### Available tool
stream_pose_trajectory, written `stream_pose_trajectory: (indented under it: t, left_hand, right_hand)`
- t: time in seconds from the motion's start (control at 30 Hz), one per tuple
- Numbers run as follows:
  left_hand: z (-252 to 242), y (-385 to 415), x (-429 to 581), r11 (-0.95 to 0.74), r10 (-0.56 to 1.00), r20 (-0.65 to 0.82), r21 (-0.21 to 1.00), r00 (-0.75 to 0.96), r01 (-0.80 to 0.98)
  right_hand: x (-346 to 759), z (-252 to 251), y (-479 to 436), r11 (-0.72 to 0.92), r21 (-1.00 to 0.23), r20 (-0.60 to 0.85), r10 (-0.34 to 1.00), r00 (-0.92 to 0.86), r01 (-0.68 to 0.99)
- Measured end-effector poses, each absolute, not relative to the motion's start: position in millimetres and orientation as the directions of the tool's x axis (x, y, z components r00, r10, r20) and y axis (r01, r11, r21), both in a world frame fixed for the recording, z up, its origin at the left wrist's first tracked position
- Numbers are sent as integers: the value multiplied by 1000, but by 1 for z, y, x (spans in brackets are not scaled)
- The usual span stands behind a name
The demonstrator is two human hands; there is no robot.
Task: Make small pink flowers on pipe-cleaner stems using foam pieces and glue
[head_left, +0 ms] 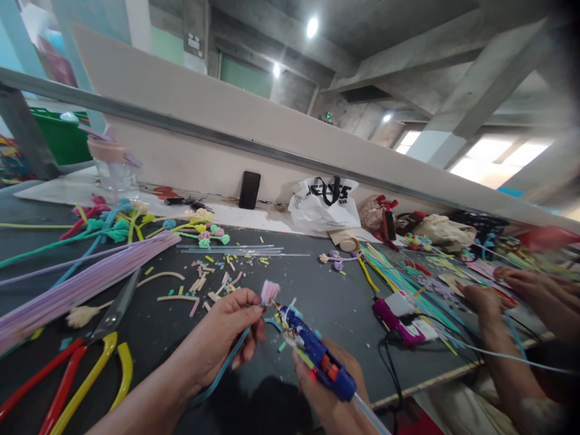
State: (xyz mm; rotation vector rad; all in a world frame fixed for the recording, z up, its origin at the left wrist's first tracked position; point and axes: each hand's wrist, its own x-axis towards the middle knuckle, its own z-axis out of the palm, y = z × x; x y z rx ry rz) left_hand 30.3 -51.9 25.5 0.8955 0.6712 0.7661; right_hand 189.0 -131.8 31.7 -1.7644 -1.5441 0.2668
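The dark, matt tabletop (317,290) carries a thick bundle of fuzzy lilac pipe cleaners (81,281) at the left. Just beside the bundle lie scissors (97,356) with glossy red and yellow loop handles. Near the front edge, the right hand (338,396) is wrapped closed around the grip of a blue plastic hot-glue gun (317,356), whose nozzle points up-left. The left hand (226,332) pinches a soft blue pipe-cleaner stem (226,365) between thumb and fingers, and the stem trails down past the wrist. A fluffy pink tuft (270,292) sits at the stem's top, just beside the nozzle. The step in hand looks like gluing at the tuft's base; it calls for a steady nozzle, a small bead, and fingertips kept off the hot tip. Short pastel offcuts (212,284) are scattered behind the hands. At the right, a co-worker's hands (484,299) work among thin coloured strands.
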Motion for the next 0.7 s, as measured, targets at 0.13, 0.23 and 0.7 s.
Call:
stream_pose_trajectory:
  t: [0.13, 0.23, 0.7]
  left_hand:
    - [25, -50, 30, 427, 804, -192, 845, 563, -322]
    - [24, -48, 30, 442, 793, -187, 831, 579, -338]
    - [27, -38, 13, 529, 784, -151, 670, 602, -521]
  right_hand:
    - [194, 28, -132, 145, -617, 405, 901, 154, 773]
    - [200, 28, -130, 184, -577, 424, 900, 99, 796]
    - [289, 32, -66, 118, 24, 82, 990, -119, 993]
